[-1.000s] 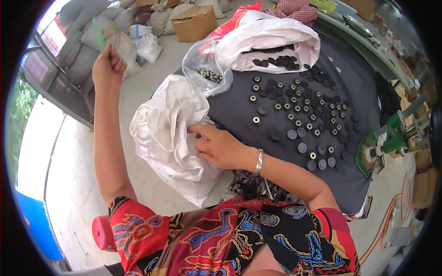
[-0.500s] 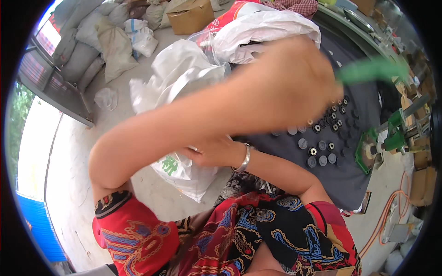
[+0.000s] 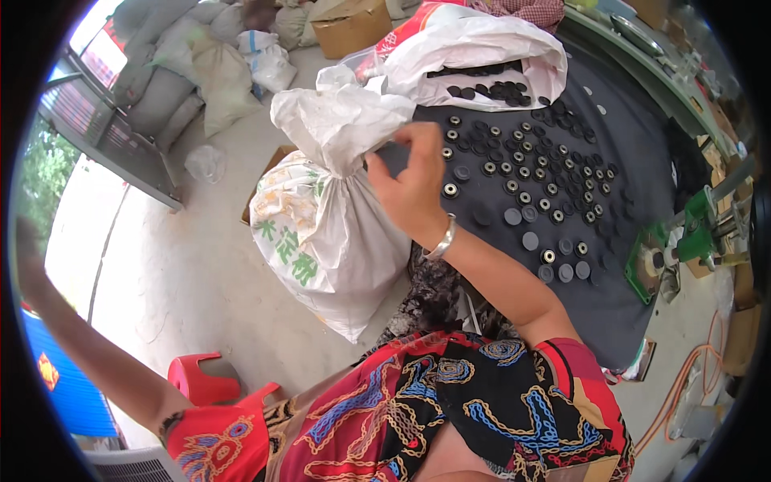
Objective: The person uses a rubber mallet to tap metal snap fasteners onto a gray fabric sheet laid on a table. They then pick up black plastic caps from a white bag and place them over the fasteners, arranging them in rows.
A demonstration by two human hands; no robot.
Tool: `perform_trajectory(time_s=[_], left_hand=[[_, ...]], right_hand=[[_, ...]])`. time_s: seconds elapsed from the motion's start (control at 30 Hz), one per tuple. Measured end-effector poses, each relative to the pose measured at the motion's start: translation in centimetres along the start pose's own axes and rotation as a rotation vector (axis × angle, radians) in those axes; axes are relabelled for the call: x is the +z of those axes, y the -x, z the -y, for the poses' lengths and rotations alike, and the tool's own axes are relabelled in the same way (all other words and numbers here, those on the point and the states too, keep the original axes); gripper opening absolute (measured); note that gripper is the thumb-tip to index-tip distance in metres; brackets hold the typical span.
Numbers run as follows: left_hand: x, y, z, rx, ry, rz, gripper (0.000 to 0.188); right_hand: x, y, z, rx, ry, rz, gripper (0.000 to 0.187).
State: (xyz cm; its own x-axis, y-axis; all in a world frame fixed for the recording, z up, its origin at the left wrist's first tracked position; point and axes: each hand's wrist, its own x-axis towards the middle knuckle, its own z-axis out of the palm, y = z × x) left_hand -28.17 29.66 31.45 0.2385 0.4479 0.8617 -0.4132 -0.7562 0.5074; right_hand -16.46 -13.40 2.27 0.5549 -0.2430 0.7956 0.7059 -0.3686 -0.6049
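Observation:
A full white woven sack (image 3: 321,241) with green print stands upright on the floor, its neck gathered tight and its loose top (image 3: 341,120) puffed out above. The fingers of my right hand (image 3: 414,181), with a silver bangle at the wrist, are bent and closed at the sack's gathered neck. Far out to the left, my left hand (image 3: 30,253) is smeared by motion at the picture's rim. Whether it holds anything does not show.
To the right, a dark cloth (image 3: 498,265) bears many small black round parts, some with metal rings. An open white bag (image 3: 482,56) of black pieces lies at its far end. A green hand press (image 3: 695,225) stands right; a red stool (image 3: 205,379) is lower left.
My left hand has swung from the far right, where a green strip trailed from it, across to the far left. My right hand, earlier behind that arm, now shows higher, at the sack's neck.

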Motion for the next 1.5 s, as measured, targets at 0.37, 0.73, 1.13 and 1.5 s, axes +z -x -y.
perform_trajectory(time_s=[0.37,0.73,1.13,1.5], left_hand=[[-4.8,49.6,27.4,-1.446,-0.309,0.336,0.022],[11.3,30.3,0.6,-0.032,-0.281,0.677,0.046],[10.4,26.1,1.4,-0.928,0.384,0.428,0.041],[1.7,26.0,-0.8,-0.907,0.407,0.130,0.031]], right_hand=[[-3.5,1.7,2.9,-0.580,0.222,0.670,0.012],[-3.9,6.8,4.3,-0.626,0.262,0.773,0.010],[-4.5,9.6,3.2,0.210,0.008,0.952,0.083],[-0.4,0.4,7.7,0.021,-0.205,0.933,0.050]])
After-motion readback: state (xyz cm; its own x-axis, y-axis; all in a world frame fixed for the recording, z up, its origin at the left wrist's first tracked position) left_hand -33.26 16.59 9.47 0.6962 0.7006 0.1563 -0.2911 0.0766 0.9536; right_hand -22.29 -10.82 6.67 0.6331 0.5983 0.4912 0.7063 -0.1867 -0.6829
